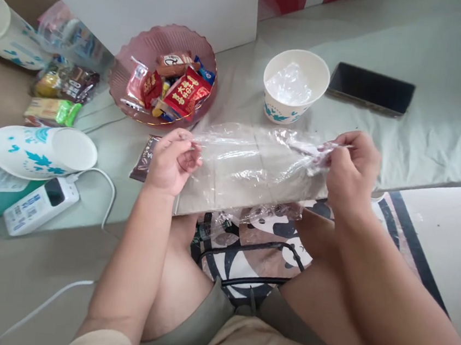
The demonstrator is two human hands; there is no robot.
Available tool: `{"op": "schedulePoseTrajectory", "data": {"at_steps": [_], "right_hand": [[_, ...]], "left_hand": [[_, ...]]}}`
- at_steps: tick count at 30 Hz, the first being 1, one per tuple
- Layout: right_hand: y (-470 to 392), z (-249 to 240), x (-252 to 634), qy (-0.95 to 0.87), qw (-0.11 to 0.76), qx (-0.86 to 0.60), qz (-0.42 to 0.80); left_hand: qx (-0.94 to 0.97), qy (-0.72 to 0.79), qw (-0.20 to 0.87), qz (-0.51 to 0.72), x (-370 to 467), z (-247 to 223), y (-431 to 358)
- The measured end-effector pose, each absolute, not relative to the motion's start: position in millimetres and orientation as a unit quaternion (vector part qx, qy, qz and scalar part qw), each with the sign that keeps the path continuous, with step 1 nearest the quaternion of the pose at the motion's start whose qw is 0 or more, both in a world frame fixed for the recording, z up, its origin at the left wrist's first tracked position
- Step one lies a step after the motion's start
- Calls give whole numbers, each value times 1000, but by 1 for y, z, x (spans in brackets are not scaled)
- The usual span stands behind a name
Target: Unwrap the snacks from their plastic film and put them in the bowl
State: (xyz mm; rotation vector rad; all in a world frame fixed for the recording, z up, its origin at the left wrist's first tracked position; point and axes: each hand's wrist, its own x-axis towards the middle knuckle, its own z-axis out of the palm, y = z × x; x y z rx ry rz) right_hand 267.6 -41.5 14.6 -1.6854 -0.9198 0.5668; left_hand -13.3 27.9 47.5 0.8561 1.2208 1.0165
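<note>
A clear plastic bag is stretched between my two hands over the front edge of the table. My left hand pinches its left end between thumb and finger, the other fingers curled. At the opposite end, my right hand is closed on the gathered, crumpled part of the bag. The bag's lower side hangs past the table edge. Behind it stands a paper bowl with leaf prints, and crumpled clear plastic lies inside. A dark snack packet lies beside my left hand, partly hidden by it.
A pink ribbed bowl holds several wrapped snacks. To the right lies a black phone. On the left are a stack of paper bowls lying sideways, a white power bank with a cable, and more snack packets. A white box stands behind.
</note>
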Motion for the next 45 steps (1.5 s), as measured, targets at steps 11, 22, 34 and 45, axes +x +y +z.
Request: {"op": "schedulePoseTrajectory", "data": {"at_steps": [11,22,34,45], "right_hand": [[-58,9,284,-544,456,-659,248],[-59,9,288,-460,647,-562,233],[-59,14,286,-456,546,-648,273],[-52,-1,297,-440,605,-583,317]], "left_hand": [[561,490,497,446,4,11,37],[551,488,572,362,8,12,35],[540,499,612,291,-8,16,34],[496,429,633,412,-7,20,31]]}}
